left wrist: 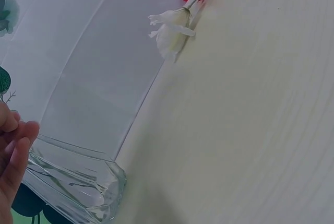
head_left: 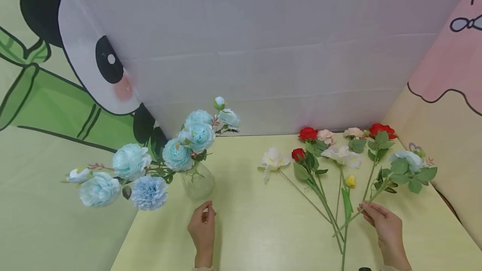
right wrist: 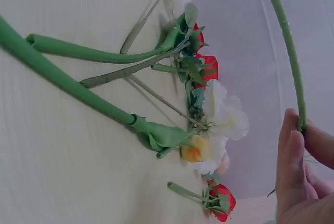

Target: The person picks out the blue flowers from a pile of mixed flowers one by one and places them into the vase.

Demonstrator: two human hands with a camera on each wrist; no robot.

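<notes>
My right hand (head_left: 385,223) pinches the green stem (right wrist: 290,51) of a pale blue artificial flower (head_left: 412,160) with leaves, raised above the table. Its lower stem end points left, over other stems. My left hand (head_left: 203,227) is just in front of a clear glass vase (head_left: 198,183), its fingers loosely curled and holding nothing visible. In the left wrist view the fingers (left wrist: 18,151) appear beside the glass. Light blue flowers (head_left: 201,135) stand in the vase, some leaning far left, with a deeper blue bloom (head_left: 148,193) among them.
On the table (head_left: 260,229) at right lie red roses (head_left: 308,133), white flowers (head_left: 274,160), pink flowers (head_left: 326,136) and a yellow tulip (head_left: 350,181), several stems crossing. A pale cloth backdrop (head_left: 263,53) rises behind. A small dark object (head_left: 365,269) shows at the bottom edge.
</notes>
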